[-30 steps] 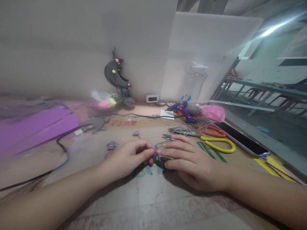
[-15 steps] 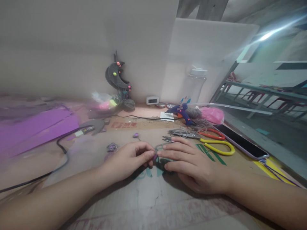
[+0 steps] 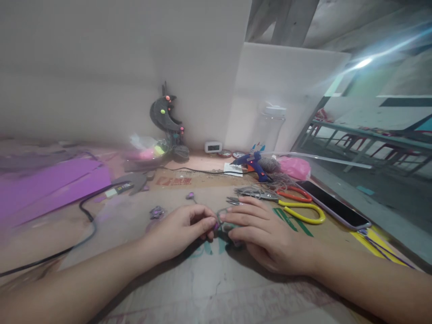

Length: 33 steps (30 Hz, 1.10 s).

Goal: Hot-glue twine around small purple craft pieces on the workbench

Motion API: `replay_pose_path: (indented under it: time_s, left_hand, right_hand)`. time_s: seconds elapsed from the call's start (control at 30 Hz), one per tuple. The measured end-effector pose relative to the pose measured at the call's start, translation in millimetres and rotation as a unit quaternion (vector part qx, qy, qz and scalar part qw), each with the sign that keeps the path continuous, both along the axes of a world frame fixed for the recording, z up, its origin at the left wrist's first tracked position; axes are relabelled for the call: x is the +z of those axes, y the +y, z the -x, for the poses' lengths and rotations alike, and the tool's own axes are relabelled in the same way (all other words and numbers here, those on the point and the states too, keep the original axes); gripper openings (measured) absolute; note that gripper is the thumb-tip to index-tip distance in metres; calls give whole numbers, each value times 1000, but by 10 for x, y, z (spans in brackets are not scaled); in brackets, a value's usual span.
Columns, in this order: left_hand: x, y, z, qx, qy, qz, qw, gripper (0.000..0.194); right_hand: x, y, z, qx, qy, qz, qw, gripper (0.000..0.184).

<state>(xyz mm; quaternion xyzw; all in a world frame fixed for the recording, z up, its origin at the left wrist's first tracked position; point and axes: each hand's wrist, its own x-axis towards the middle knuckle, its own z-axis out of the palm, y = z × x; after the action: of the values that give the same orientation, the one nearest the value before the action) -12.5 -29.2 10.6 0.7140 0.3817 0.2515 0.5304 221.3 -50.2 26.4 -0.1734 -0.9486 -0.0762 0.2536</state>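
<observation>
My left hand (image 3: 187, 231) is closed in a pinch on a small purple piece (image 3: 216, 226), mostly covered by the fingertips. A thin grey cord (image 3: 219, 215) curves up between the two hands. My right hand (image 3: 266, 234) is open, palm down, its fingers stretched toward the pinched piece and the cord; whether they touch the cord I cannot tell. Something small and purplish shows under its fingers, too hidden to name. A small purple-and-grey piece (image 3: 191, 195) with a cord tail lies beyond my left hand, and a grey-purple cluster (image 3: 157, 212) lies to its left.
Yellow-handled scissors (image 3: 303, 219) and red-handled pliers (image 3: 293, 194) lie beyond my right hand. A blue glue gun (image 3: 253, 163), grey yarn (image 3: 270, 164) and a phone (image 3: 332, 204) are farther right. Purple sheets (image 3: 67, 189) and a black cable (image 3: 89, 216) lie left. A decorated crescent (image 3: 164, 113) stands behind.
The view has tilted slightly, so the background sits a little lower and farther left. Both hands keep nearly the same pose, with the left still pinching the purple piece.
</observation>
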Motion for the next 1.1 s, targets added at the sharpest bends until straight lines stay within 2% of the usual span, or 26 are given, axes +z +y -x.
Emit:
replay_pose_path:
  time_s: [0.23,1.1]
  left_hand:
    - [-39,10,14,5,-10,-6,1000,28]
    - [-45,28,7,4,-24,11,1000,25]
  right_hand:
    - [-11,-23,3,-6,-6,26,1000,35]
    - [17,-17,-3,11,-17,20,1000,34]
